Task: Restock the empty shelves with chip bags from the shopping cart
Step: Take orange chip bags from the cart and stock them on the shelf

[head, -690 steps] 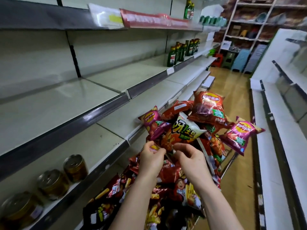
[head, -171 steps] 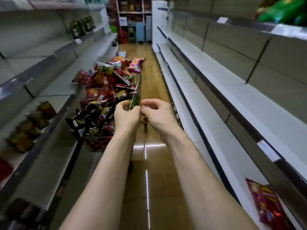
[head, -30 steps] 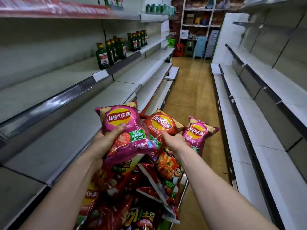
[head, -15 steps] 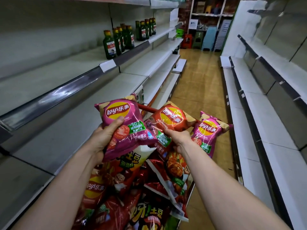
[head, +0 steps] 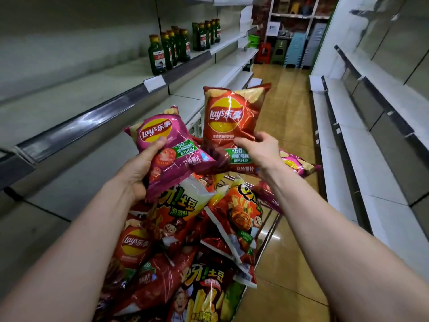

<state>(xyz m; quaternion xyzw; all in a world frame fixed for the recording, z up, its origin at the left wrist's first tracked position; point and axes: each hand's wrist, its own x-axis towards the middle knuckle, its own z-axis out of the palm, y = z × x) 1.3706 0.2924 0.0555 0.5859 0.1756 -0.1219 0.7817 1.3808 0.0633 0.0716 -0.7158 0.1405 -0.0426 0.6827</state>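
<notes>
Chip bags are coming up out of the cart (head: 270, 228). The red bag (head: 229, 117) has risen in the last half second, from leaning on the load to standing upright above the cart's far end. It is now higher than the pink bag (head: 162, 145), which has hardly shifted.

The right hand (head: 260, 149) pinches the red bag at its lower right corner, thumb on the front and fingers behind. The left hand (head: 139, 168) grips the pink bag from below, thumb across its face, above the cart's left side. The hands are apart, each clamped on its own bag, and the two bags meet at their lower corners. Both are free of the load and, I judge, ready for shelving; neither is placed yet.

The pile (head: 185, 240) fills the cart, with a second pink bag (head: 297, 165) at its far right edge. Left of the cart run the left shelves (head: 81, 182), the nearest level close beside the left hand and the likely spot. Higher, left of and beyond the cart, stand bottles (head: 167, 49) with a price tag (head: 154, 82) on the rail (head: 92, 122). Right of the cart, across the floor (head: 285, 112), are the right shelves (head: 371, 159).

The way to the left shelves looks open, but that rail juts out and could catch a bag carried high.
</notes>
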